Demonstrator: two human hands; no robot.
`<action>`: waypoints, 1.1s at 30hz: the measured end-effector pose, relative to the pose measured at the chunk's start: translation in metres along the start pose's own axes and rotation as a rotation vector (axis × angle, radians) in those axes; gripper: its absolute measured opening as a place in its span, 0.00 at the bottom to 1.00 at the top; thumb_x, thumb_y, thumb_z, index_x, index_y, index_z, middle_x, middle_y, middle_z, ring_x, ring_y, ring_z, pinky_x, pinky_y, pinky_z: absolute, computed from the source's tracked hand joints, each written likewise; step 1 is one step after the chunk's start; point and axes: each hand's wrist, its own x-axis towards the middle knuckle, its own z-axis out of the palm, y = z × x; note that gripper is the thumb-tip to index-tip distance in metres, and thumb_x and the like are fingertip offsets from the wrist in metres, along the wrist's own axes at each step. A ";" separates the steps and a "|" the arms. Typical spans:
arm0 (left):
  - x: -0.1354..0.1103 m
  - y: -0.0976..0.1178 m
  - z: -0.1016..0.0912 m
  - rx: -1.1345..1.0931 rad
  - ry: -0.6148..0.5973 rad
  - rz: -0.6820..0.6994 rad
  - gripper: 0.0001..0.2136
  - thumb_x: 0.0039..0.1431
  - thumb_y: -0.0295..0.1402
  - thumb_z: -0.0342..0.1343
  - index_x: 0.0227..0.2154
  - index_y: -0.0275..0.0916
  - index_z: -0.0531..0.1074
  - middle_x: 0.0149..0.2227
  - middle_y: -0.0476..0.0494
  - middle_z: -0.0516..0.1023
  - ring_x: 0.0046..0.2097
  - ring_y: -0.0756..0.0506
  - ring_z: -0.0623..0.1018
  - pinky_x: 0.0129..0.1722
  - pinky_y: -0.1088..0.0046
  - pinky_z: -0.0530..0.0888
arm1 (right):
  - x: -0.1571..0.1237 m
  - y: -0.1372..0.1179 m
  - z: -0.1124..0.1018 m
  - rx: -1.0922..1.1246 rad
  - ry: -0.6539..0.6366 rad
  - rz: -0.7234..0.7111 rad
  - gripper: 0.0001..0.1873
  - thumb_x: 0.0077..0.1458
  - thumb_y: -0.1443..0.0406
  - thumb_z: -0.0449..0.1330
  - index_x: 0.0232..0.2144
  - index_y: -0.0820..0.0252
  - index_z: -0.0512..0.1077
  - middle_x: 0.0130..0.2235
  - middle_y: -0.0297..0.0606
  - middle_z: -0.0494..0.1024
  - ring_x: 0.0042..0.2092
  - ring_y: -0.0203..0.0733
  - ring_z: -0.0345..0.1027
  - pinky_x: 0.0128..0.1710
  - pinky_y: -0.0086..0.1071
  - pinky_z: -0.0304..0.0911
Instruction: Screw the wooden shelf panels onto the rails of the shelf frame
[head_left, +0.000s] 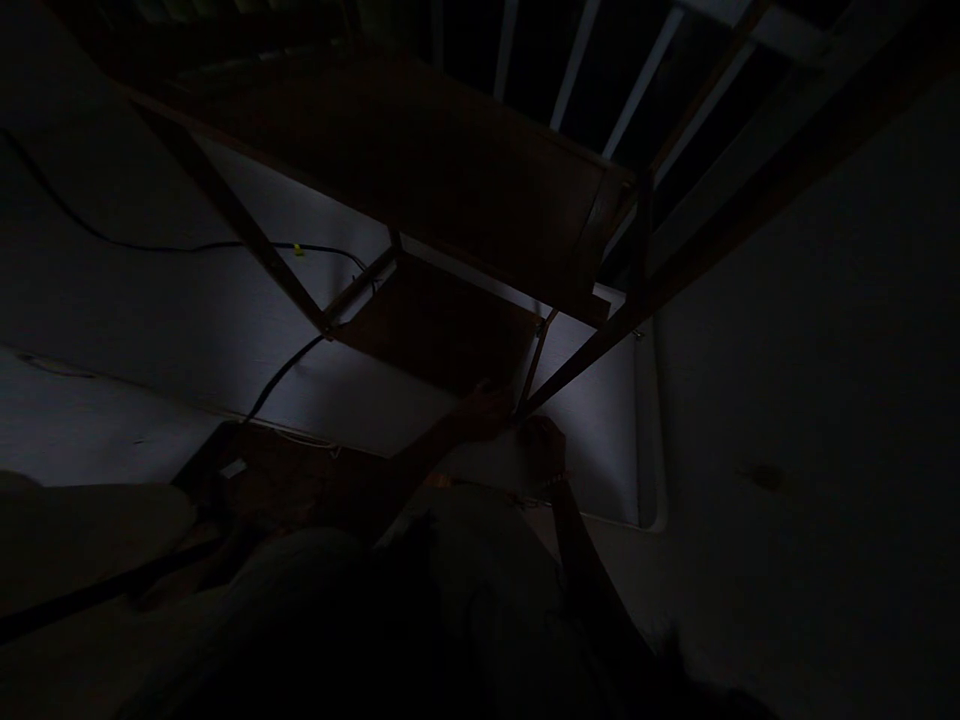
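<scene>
The scene is very dark. A wooden frame with a large upper board [465, 170] and a smaller lower shelf [435, 325] stands before me on a pale floor. My left hand [484, 408] reaches to the lower shelf's near edge, close to a slanted wooden leg [585, 355]. My right hand [541, 445] sits just below the foot of that leg, fingers curled. Whether either hand grips the wood or holds something small is hidden by the dark.
A black cable [187, 247] with a small yellow tag [298, 249] runs across the pale floor at left. White slats [637, 85] rise at the back. A dark brown panel [285, 480] lies near my knees.
</scene>
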 end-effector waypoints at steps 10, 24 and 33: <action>0.000 -0.001 -0.005 -0.016 -0.033 0.001 0.17 0.58 0.37 0.40 0.41 0.30 0.67 0.46 0.31 0.69 0.52 0.39 0.64 0.49 0.50 0.56 | 0.002 0.006 0.002 0.012 0.007 0.011 0.12 0.48 0.60 0.50 0.27 0.63 0.68 0.28 0.39 0.73 0.29 0.38 0.66 0.29 0.30 0.61; 0.001 -0.002 -0.019 -0.040 -0.097 0.013 0.15 0.58 0.32 0.41 0.41 0.30 0.67 0.46 0.31 0.69 0.52 0.38 0.64 0.47 0.46 0.57 | 0.001 0.000 0.004 -0.014 0.014 0.008 0.14 0.48 0.59 0.52 0.28 0.64 0.71 0.29 0.39 0.76 0.31 0.38 0.67 0.31 0.30 0.61; -0.002 -0.006 -0.020 -0.045 -0.105 0.018 0.16 0.58 0.33 0.41 0.43 0.29 0.66 0.47 0.31 0.68 0.53 0.38 0.63 0.49 0.47 0.55 | 0.000 -0.011 0.001 -0.020 -0.018 0.007 0.14 0.48 0.60 0.51 0.29 0.64 0.71 0.30 0.40 0.76 0.32 0.39 0.67 0.31 0.30 0.61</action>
